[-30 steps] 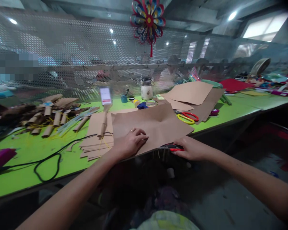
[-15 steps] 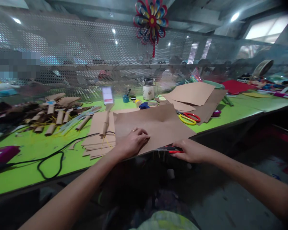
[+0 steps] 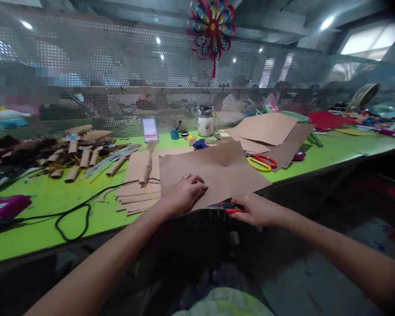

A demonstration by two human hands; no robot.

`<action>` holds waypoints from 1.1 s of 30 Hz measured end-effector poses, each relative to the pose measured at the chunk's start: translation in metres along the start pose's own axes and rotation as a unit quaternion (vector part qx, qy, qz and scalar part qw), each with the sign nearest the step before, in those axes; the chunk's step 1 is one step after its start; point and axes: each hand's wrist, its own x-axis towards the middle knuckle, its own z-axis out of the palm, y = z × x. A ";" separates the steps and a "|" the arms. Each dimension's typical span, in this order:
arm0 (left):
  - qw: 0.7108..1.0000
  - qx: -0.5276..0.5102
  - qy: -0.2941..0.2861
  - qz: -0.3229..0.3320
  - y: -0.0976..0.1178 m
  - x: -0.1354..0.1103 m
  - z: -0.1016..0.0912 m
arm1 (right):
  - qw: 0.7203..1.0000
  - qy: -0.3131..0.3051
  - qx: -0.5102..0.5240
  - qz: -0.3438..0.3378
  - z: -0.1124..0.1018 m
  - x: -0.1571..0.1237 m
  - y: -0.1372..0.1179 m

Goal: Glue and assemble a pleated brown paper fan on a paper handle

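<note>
A large sheet of brown kraft paper (image 3: 217, 169) lies at the bench's front edge, with its near side reaching that edge. My left hand (image 3: 187, 191) rests on the near left part of this sheet, fingers slightly bent and a ring on one of them. The thumb is mostly hidden. My right hand (image 3: 250, 208) is closed round the red handles of a pair of scissors (image 3: 233, 210). Their dark blades point left along the sheet's near edge. Just beyond the sheet on the right lies another pair of scissors (image 3: 261, 162) with red and yellow handles.
Stacked brown sheets (image 3: 138, 193) and a rolled paper tube (image 3: 146, 169) lie to the left, beside a black cord (image 3: 88, 206). Cardboard tubes (image 3: 85, 158) are heaped farther left. A phone (image 3: 150, 129) and a flask (image 3: 206, 123) stand behind. More brown sheets (image 3: 266, 129) lie right.
The scissors in my right hand have moved a little left along the sheet's near edge. My left hand stays on the paper. The whole view has shifted slightly.
</note>
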 end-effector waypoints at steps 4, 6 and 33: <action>1.000 -0.011 -0.008 -0.003 0.000 0.003 -0.002 | 1.000 0.000 -0.010 -0.002 -0.001 -0.002 0.002; 0.999 -0.028 -0.023 -0.007 -0.001 0.003 -0.009 | 1.000 0.000 -0.017 0.000 -0.001 -0.002 0.005; 0.996 0.060 -0.059 -0.031 -0.017 -0.047 -0.034 | 0.999 0.032 0.026 -0.027 0.013 0.007 -0.005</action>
